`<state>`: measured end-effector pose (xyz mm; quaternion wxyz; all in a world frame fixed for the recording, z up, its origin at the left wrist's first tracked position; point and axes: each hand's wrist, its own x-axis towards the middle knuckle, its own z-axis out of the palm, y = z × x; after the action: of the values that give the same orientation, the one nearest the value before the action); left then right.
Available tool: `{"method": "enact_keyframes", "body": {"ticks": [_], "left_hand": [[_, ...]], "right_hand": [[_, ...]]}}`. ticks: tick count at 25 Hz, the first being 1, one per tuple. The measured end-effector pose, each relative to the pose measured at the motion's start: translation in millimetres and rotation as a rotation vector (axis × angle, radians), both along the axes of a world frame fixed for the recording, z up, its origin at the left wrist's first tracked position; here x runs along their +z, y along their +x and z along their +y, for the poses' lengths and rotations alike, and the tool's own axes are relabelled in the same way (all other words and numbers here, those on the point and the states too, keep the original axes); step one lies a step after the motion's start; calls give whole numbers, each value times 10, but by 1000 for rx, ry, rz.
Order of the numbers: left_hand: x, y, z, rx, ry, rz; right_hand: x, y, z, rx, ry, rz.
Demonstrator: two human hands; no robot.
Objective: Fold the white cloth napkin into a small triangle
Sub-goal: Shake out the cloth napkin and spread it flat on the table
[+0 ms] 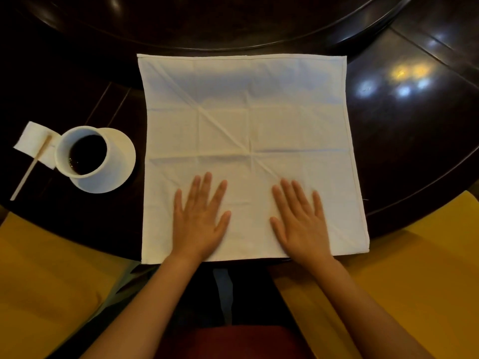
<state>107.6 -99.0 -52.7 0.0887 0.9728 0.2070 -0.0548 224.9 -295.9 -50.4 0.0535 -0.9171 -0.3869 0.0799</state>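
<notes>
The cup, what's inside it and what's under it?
The cup holds a dark drink; its bottom is hidden by the liquid. Under it sits a white saucer, partly covered by the cup.

The single view sits above and just behind the left hand [199, 218] and right hand [300, 224], looking steeply down and forward across the dark tabletop [404, 141]. It is close: both forearms run in from the bottom edge, and the napkin [246, 112] beyond the fingertips fills the middle of the frame. The wide lens bends the tabletop's far rim into a curve ahead of the hands and takes in a cup [83, 151] well out to the left of the left hand.
</notes>
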Motion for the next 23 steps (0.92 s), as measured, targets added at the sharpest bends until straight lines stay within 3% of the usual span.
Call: {"method": "enact_keyframes", "body": {"ticks": [7, 11, 15, 20, 23], "left_hand": [[144, -145, 353, 430, -12, 50], [229, 584, 141, 227, 1, -126], [123, 1213, 178, 106, 90, -51], [-36, 1272, 516, -35, 11, -26], [-56, 1213, 861, -11, 32, -17]], "right_hand": [[134, 539, -400, -438, -57, 38], [217, 525, 401, -107, 106, -59], [128, 658, 1122, -28, 89, 15], [-21, 1055, 1156, 170, 21, 13], [-34, 1467, 946, 156, -27, -25]]}}
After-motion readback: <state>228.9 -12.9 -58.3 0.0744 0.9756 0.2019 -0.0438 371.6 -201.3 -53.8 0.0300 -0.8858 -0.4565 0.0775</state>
